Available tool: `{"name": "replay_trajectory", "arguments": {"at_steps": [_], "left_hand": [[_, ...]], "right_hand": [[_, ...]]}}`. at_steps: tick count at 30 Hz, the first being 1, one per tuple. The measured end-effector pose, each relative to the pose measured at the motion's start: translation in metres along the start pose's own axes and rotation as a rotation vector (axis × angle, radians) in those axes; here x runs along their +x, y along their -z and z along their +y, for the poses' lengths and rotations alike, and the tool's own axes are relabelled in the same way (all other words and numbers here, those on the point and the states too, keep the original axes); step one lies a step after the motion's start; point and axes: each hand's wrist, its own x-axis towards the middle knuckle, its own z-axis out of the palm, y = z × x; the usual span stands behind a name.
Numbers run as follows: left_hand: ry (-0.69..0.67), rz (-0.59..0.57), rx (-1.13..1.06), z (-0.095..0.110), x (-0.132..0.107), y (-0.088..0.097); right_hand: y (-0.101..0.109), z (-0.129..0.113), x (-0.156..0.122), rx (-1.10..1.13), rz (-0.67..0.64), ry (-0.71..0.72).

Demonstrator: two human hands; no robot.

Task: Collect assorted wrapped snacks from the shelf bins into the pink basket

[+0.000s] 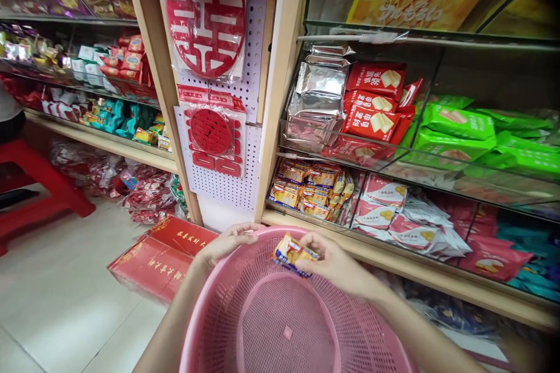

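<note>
A pink plastic mesh basket (pixel 286 326), round and deep, fills the lower middle of the head view. My left hand (pixel 230 241) grips its rim at the far left side. Over the basket's far inner wall, my right hand (pixel 335 262) pinches a small yellow, orange and blue snack packet (pixel 289 253). Whether it is one packet or two pressed together, I cannot tell. Just beyond the rim, similar orange and yellow packets (pixel 312 186) lie stacked in the lowest shelf compartment.
Right of those packets are white and red packets (pixel 378 201). The shelf above holds silver packets (pixel 319 87), red packets (pixel 374 101) and green packets (pixel 455 128) behind a clear front panel. Red boxes (pixel 153 259) lie on the tiled floor, left, near a red stool (pixel 48 171).
</note>
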Motion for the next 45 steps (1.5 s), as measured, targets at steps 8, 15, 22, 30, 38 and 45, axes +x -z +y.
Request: {"name": "replay_trajectory", "arguments": {"at_steps": [8,15,22,30,38,45], "left_hand": [[0.084,-0.029,0.075,-0.005,0.003,0.000],[0.090,-0.012,0.105,-0.003,0.003,0.000],[0.077,-0.031,0.138,-0.007,0.007,0.005],[0.052,-0.053,0.156,-0.010,0.010,0.007],[0.053,-0.051,0.153,-0.009,0.009,0.006],[0.049,-0.048,0.146,-0.009,0.008,0.005]], "right_hand": [[-0.028,0.062,0.006,0.096,-0.172,-0.231],[-0.039,0.080,0.012,0.127,-0.232,-0.338],[-0.035,0.079,0.016,0.154,-0.344,-0.462],[-0.046,0.082,0.020,-0.083,-0.308,-0.258],[-0.051,0.064,0.009,-0.484,-0.282,-0.145],[-0.072,0.046,-0.003,-0.846,-0.215,-0.221]]}}
